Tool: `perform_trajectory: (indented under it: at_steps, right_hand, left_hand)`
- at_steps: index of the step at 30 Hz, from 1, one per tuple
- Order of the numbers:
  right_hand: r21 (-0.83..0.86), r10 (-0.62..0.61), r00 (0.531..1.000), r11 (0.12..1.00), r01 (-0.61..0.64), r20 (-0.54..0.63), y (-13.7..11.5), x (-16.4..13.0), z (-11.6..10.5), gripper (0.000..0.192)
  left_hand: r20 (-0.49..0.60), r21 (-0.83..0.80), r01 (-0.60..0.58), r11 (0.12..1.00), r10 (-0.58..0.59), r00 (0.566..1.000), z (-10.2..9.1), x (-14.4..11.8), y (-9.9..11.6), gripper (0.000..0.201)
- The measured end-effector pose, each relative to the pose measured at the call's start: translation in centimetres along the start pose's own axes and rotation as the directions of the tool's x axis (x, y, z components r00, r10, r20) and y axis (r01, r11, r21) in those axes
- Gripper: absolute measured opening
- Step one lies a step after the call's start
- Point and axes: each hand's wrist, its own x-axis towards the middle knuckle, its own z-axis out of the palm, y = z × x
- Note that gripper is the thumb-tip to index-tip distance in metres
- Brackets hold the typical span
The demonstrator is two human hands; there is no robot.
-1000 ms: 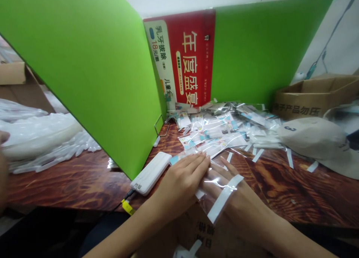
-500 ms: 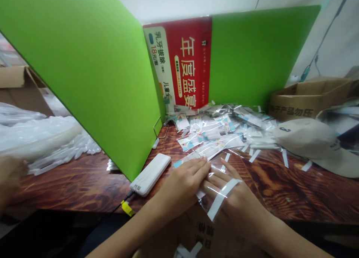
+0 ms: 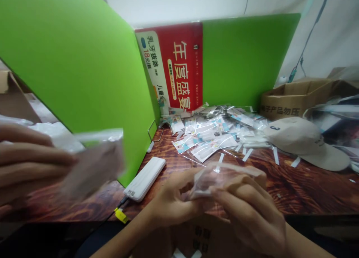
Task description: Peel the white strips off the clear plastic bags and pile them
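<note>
A clear plastic bag, somewhat blurred, is held between my two hands above the table's front edge. My left hand grips its left side, thumb below. On the right side, my right hand pinches the bag with its fingers curled. What lies inside the bag cannot be made out. Just beyond my hands, a heap of clear packets with printed cards covers the back of the table. White peel strips lie along its near edge.
At left, another person's hand holds out a blurred clear packet. A white power bank with a cable lies by the green panel. A cap and cardboard box are at right; another carton is below my hands.
My hands were lying flat over the clear bag and its white strip; now they are raised with fingers curled around it. The other person's hand has come in from the left with a packet.
</note>
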Motion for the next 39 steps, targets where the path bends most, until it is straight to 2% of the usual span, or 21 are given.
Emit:
perform_trajectory:
  at_steps: [3, 4, 6, 10, 15, 21, 25, 29, 31, 32, 33, 34, 35, 37, 38, 39]
  right_hand:
    - [-0.02, 0.18, 0.966, 0.982, -0.187, -0.183, 0.1, 1.0, -0.4, 0.038]
    - [0.002, 0.247, 0.947, 0.968, -0.252, -0.204, 0.2, 1.2, -0.3, 0.035]
    - [0.051, 0.329, 0.932, 0.944, -0.325, -0.152, 0.6, 1.5, 0.3, 0.028]
    - [0.075, 0.291, 0.956, 0.953, -0.293, 0.032, 1.5, 0.9, 2.2, 0.018]
    - [-0.098, 0.351, 0.935, 0.933, -0.345, 0.053, 2.6, 0.1, 3.8, 0.018]
    - [-0.17, 0.307, 0.942, 0.944, -0.283, 0.136, 3.1, 0.0, 4.0, 0.018]
    - [-0.26, 0.269, 0.943, 0.942, -0.214, 0.197, 2.7, -0.1, 4.1, 0.023]
    - [-0.305, 0.249, 0.954, 0.933, -0.19, 0.168, 2.9, -0.4, 3.8, 0.027]
    - [-0.284, 0.29, 0.95, 0.926, -0.248, 0.117, 3.6, -0.7, 3.3, 0.027]
    - [-0.257, 0.342, 0.937, 0.914, -0.315, 0.067, 4.2, -0.8, 2.9, 0.026]
    - [-0.215, 0.424, 0.906, 0.884, -0.415, -0.006, 4.8, -1.0, 2.4, 0.024]
    - [-0.151, 0.531, 0.842, 0.828, -0.54, -0.094, 5.4, -1.2, 1.8, 0.021]
    - [-0.06, 0.646, 0.74, 0.745, -0.665, -0.186, 6.1, -1.3, 1.3, 0.019]
    - [0.202, 0.811, 0.484, 0.561, -0.803, -0.328, 7.2, -1.5, 0.2, 0.018]
    - [0.326, 0.853, 0.382, 0.497, -0.805, -0.356, 7.5, -1.5, -0.2, 0.018]
    - [0.42, 0.874, 0.326, 0.465, -0.779, -0.361, 7.6, -1.4, -0.5, 0.018]
  left_hand:
    - [-0.081, -0.219, 0.032, 0.975, -0.051, 0.995, -0.5, -0.2, -0.3, 0.041]
    - [-0.094, -0.266, 0.047, 0.963, -0.075, 0.993, -0.6, -0.2, -0.4, 0.043]
    - [-0.092, -0.295, 0.081, 0.952, -0.113, 0.989, -0.8, -0.1, -0.8, 0.045]
    - [-0.116, -0.198, 0.174, 0.965, -0.199, 0.973, -0.8, 0.4, -1.5, 0.038]
    - [-0.06, -0.086, 0.288, 0.954, -0.294, 0.954, -0.6, 0.9, -1.8, 0.034]
    - [0.099, 0.253, 0.243, 0.937, -0.274, 0.957, -0.5, 0.9, -1.4, 0.032]
    - [0.144, 0.378, 0.187, 0.907, -0.257, 0.956, -0.4, 0.8, -1.4, 0.029]
    - [0.167, 0.408, 0.149, 0.901, -0.234, 0.958, -0.3, 0.5, -1.6, 0.03]
    - [0.139, 0.406, 0.162, 0.9, -0.235, 0.962, -0.3, 0.3, -1.6, 0.035]
    - [0.116, 0.39, 0.181, 0.903, -0.243, 0.963, -0.3, 0.3, -1.6, 0.038]
    - [0.085, 0.355, 0.212, 0.911, -0.257, 0.963, -0.3, 0.2, -1.6, 0.039]
    - [0.043, 0.299, 0.253, 0.92, -0.277, 0.96, -0.3, 0.2, -1.6, 0.039]
    - [-0.004, 0.229, 0.294, 0.928, -0.301, 0.954, -0.4, 0.3, -1.6, 0.038]
    - [-0.106, 0.082, 0.359, 0.93, -0.35, 0.931, -0.4, 0.5, -1.6, 0.038]
    - [-0.147, 0.021, 0.384, 0.923, -0.377, 0.914, -0.4, 0.6, -1.6, 0.037]
    - [-0.177, -0.026, 0.403, 0.915, -0.401, 0.899, -0.5, 0.7, -1.7, 0.037]
